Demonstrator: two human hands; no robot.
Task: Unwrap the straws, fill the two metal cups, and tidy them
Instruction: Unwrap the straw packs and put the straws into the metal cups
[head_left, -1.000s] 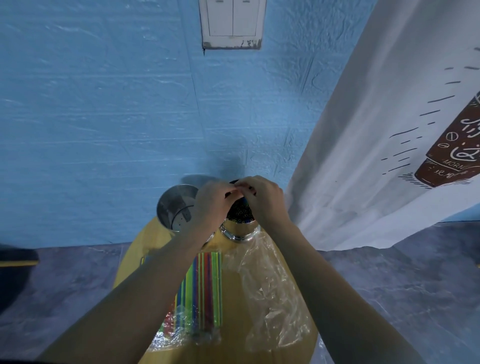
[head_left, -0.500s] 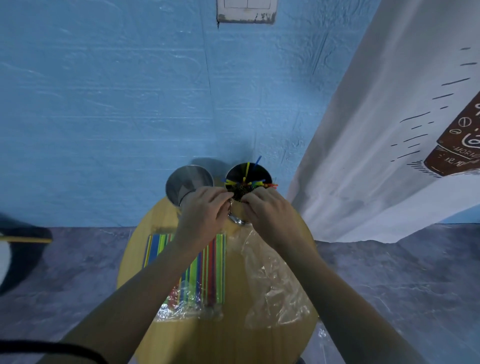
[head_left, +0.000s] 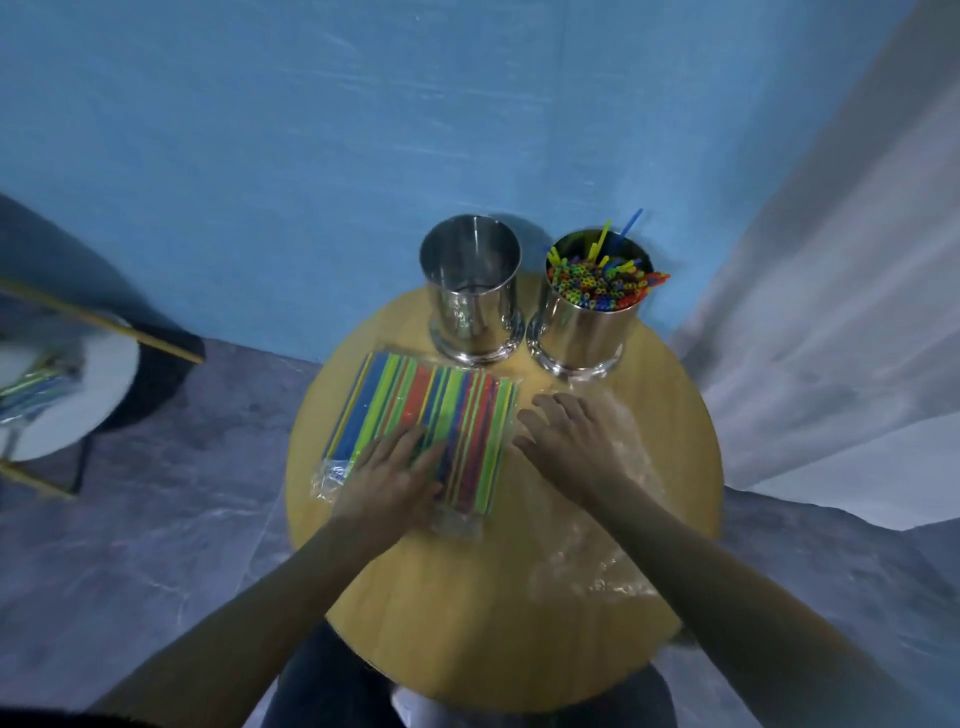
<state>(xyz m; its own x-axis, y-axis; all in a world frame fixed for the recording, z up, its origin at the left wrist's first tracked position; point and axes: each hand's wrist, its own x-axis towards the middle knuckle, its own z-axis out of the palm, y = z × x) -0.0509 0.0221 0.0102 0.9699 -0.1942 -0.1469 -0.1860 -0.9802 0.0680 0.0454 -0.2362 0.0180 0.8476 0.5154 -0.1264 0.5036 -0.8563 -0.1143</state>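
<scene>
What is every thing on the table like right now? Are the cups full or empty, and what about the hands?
Left metal cup: upright, empty.
Right metal cup: upright, full.
Loose straws: standing in the right cup, a few poking higher.
Straw pack: wrapped in plastic, lying flat.
Empty wrapper: crumpled, beside the pack.
Left hand: fingers straight, resting on the pack.
Right hand: fingers straight, over the wrapper.

Both hands withdrawn from straw-filled cup (head_left: 587, 322) at upper right of centre and brought down toward frame middle. Left hand (head_left: 395, 478) now laid flat on wrapped straw pack (head_left: 431, 410), fingers spread. Right hand (head_left: 566, 441) now rested, fingers relaxed, on empty clear wrapper (head_left: 613, 525) just right of pack. Cup mouth uncovered; loose straws (head_left: 597, 283) exposed. View tilted downward: round table (head_left: 467, 597) seen almost whole.
</scene>
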